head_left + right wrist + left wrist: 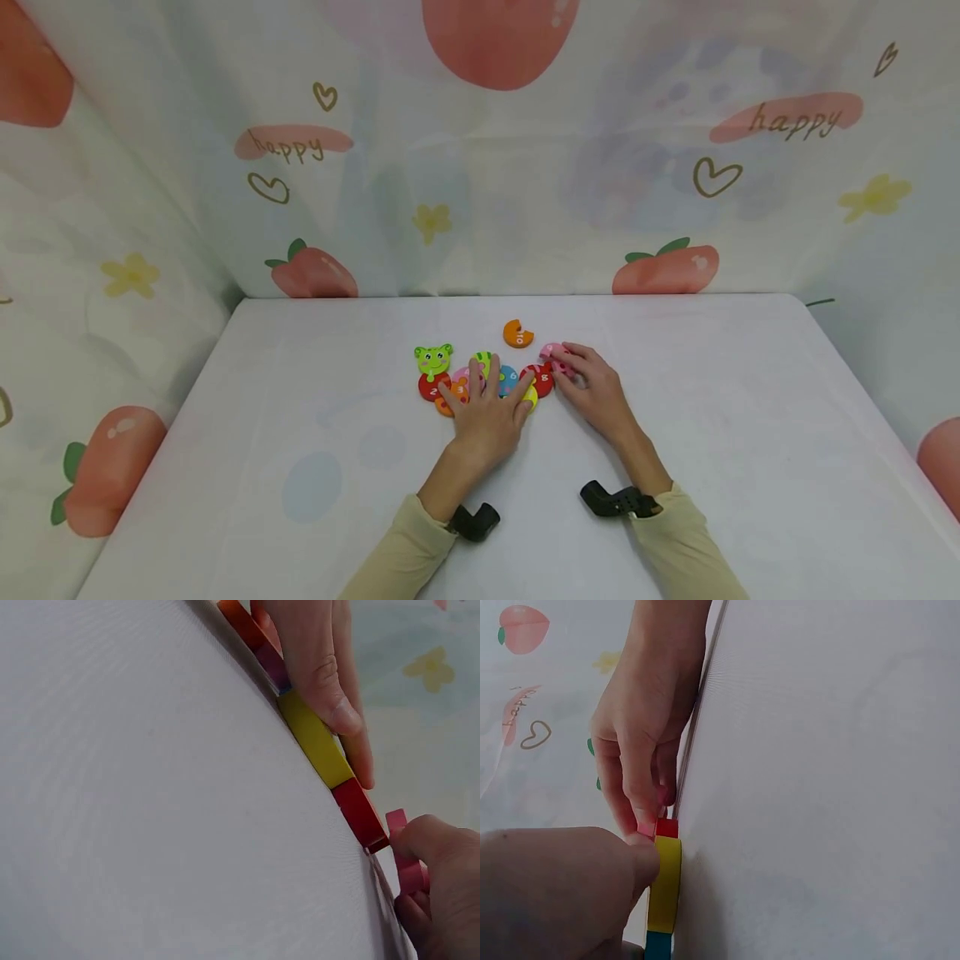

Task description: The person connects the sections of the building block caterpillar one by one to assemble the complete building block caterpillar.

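A caterpillar puzzle of numbered wooden pieces lies on the white table, with a green smiling head [433, 360] at its left end. My left hand [486, 423] rests on the middle of the chain with fingers spread, over the orange, green, blue [507, 380] and yellow [311, 739] pieces and hiding parts of them. My right hand [600, 398] pinches a pink piece [407, 864] between thumb and fingers. That pink piece is tilted up beside the red piece [543, 383] at the chain's right end. Behind the chain lies a loose orange piece [517, 335] marked 10.
A white cloth covers the table [750, 433]. Printed curtains [525, 167] with peaches, hearts and flowers hang behind it and at the sides. Each wrist wears a black camera mount [477, 523].
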Action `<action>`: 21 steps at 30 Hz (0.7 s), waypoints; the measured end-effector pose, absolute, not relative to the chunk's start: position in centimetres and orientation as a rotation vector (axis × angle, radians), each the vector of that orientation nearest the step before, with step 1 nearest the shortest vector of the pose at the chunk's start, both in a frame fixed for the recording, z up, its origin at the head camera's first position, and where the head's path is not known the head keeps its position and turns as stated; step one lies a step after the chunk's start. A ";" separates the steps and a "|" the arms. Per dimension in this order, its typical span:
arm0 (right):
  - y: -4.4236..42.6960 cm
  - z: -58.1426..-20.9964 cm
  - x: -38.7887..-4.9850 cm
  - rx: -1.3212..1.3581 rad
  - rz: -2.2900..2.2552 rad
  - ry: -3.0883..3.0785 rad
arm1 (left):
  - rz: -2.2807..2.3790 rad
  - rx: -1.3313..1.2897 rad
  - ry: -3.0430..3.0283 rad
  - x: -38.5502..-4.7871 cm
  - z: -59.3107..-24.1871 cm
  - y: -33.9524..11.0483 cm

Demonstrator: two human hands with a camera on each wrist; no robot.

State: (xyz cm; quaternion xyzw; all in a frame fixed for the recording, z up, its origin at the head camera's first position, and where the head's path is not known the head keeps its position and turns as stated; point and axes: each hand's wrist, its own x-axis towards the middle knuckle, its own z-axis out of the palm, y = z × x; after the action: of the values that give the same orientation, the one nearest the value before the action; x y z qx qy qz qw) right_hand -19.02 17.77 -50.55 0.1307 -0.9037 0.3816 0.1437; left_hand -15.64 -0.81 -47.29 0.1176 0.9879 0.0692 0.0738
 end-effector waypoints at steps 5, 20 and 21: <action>17.8 -50.6 -19.0 0.371 1.107 -2.633 | 0.186 0.367 2.970 -15.8 -47.6 -0.8; 17.6 -50.4 -19.0 0.418 1.089 -2.662 | 0.183 0.365 2.982 -15.9 -47.9 -0.8; 17.6 -50.4 -19.0 0.419 1.091 -2.662 | 0.182 0.364 2.983 -15.9 -47.9 -0.8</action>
State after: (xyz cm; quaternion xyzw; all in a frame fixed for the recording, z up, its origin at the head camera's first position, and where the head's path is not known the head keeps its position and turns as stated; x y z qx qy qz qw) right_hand -18.97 17.56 -50.41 0.1433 -0.9094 0.3726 0.1171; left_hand -15.89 -0.76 -47.86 0.1208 0.9887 0.0602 0.0656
